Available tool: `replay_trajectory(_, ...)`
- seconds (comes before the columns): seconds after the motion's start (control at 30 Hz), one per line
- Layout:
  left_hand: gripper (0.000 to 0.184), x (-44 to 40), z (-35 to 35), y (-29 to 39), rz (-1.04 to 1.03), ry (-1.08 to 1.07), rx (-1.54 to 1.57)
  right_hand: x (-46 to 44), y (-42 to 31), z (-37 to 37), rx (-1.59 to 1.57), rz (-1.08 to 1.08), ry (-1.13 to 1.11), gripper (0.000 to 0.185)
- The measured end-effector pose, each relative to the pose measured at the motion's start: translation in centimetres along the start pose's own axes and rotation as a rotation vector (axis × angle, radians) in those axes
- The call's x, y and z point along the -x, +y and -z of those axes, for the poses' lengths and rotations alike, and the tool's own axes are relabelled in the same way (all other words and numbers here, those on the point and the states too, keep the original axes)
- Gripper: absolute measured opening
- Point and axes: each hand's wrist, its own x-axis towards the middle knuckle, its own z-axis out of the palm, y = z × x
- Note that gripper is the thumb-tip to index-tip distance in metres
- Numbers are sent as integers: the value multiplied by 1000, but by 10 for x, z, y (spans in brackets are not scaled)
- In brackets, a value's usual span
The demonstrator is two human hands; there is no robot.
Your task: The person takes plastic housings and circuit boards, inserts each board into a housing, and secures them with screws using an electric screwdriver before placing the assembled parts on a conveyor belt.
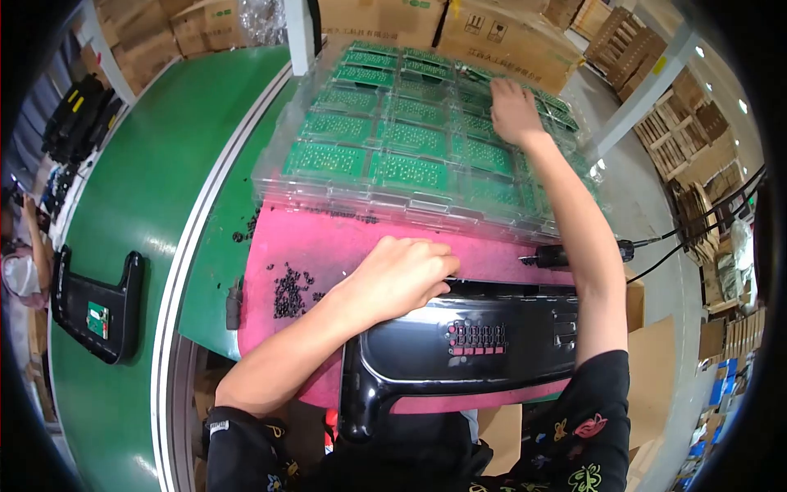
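My left hand point(407, 275) is closed over the upper edge of a glossy black plastic panel point(418, 332), fingers curled at its rim. The panel lies on a pink mat point(328, 246) and has a cluster of small slots near its middle. My right hand point(516, 113) reaches to the far right of a clear plastic tray point(352, 193), among green circuit boards point(414, 135) set in rows. Its fingers bend down at the boards. The fingertips are hidden, so I cannot make out what they grip.
Small black screws point(291, 291) lie in a pile on the mat. A black power screwdriver point(553, 256) with a cable rests under my right forearm. On the green conveyor point(180, 107) at left sits another black panel point(123, 316) with a board. Cardboard boxes point(492, 41) stand behind the tray.
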Motion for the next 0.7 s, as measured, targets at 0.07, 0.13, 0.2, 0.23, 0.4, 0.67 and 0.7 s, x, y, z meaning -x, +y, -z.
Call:
replay_trajectory(0.07, 24, 1, -4, -3, -82, 82, -3, 11, 5, 13, -10, 93, 311, 52)
replay_trajectory(0.13, 29, 1, 0, -4, -47, 77, 43, 26, 0, 50, -248, 153, 479, 49)
replay_trajectory(0.2, 44, 0, 4, -2, -111, 218, 44, 51, -8, 77, -372, 166, 515, 42)
replay_trajectory(0.23, 56, -1, 8, 1, -100, 293, 15, 71, -18, 99, -492, 139, 481, 38)
replay_trajectory(0.4, 114, -4, 17, 16, -45, 513, -85, 153, -56, 183, -821, 143, 352, 29)
replay_trajectory(0.67, 77, -3, 20, 18, -257, 603, -213, 218, -68, 212, -1006, 77, 240, 30)
replay_trajectory(0.7, 72, -3, 22, 15, -263, 590, -181, 223, -68, 212, -1044, 34, 215, 30)
